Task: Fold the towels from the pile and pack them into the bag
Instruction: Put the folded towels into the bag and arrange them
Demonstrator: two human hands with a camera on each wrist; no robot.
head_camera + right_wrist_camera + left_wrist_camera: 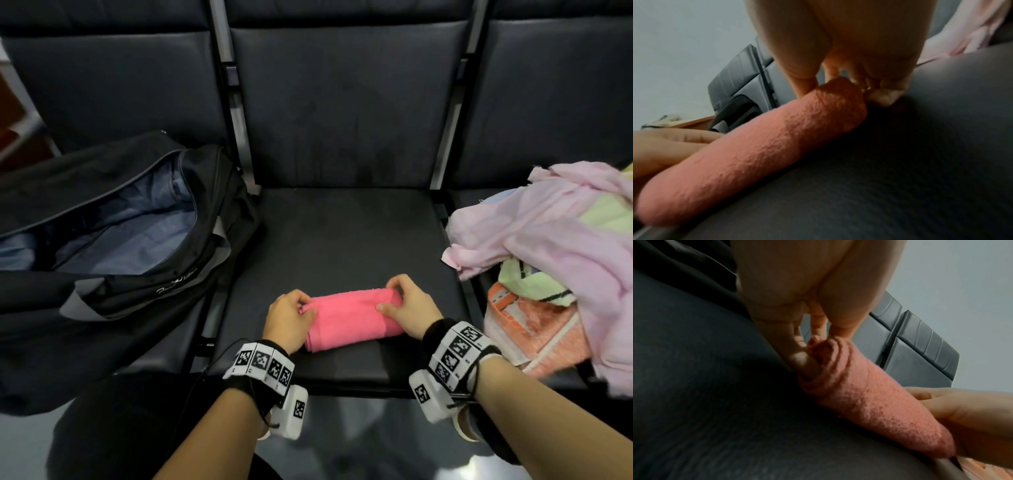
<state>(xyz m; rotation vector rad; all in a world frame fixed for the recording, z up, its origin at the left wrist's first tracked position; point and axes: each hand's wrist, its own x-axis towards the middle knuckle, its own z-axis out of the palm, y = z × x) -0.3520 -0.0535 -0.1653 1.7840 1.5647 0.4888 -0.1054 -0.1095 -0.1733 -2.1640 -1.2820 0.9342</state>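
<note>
Now pink towel (352,317) pinched between both hands.

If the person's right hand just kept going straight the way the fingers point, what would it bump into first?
The right hand points forward and left over the pink towel it grips. Beyond the towel lies bare seat cushion, then probably the seat back; depth is unclear.

Bag (102,219) cut off at 9 o'clock edge; towel pile (555,260) cut off at 3 o'clock; bag logo unreadable
</note>
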